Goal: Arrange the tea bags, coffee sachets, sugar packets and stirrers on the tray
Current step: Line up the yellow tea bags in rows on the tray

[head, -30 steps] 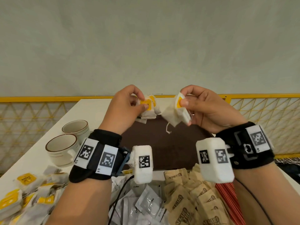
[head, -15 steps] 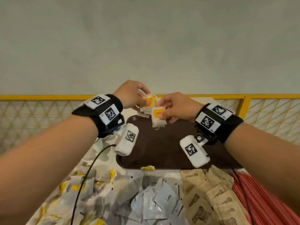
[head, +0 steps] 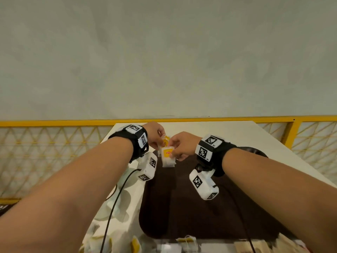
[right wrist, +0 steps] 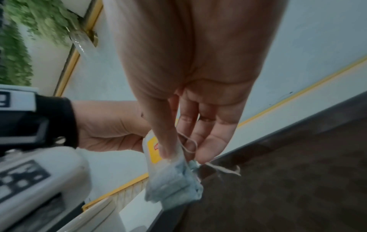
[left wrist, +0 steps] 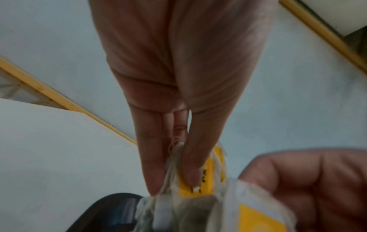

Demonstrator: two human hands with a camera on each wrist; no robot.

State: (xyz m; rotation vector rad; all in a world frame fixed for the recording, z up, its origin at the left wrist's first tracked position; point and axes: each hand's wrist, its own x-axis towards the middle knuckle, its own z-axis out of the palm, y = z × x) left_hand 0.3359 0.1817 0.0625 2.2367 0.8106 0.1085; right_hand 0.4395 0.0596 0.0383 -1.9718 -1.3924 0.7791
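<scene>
While both forearms reach forward from the near edge of the head view, the two hands meet over the far left corner of the dark brown tray (head: 200,212), which lies on the white table (head: 237,132). The left hand (head: 155,136) is turned palm inward with its wrist bent down; in the left wrist view its thumb and fingers (left wrist: 152,172) are pressed together and point downward, pinching a bunch of tea bags (left wrist: 198,186) by their tops, yellow tags and loose strings showing between the fingertips. The right hand (head: 182,145) sits just beside it, knuckles up. In the right wrist view its thumb and forefinger pinch the top of a single tea bag (head: 168,157), while the other fingers (right wrist: 214,138) hang straighter and apart from it. That bag hangs upright, long axis vertical, the yellow tag with a red label facing the camera and the pale pouch pointing down toward the tray; from the head view it cannot be told whether its lower edge touches the tray. A string (right wrist: 224,168) trails from it to the right. The bunch in the left hand is likewise held upright, tags uppermost, just behind and to the left of the single bag. More yellow-tagged tea bags (head: 186,241) lie blurred along the near edge of the tray.
</scene>
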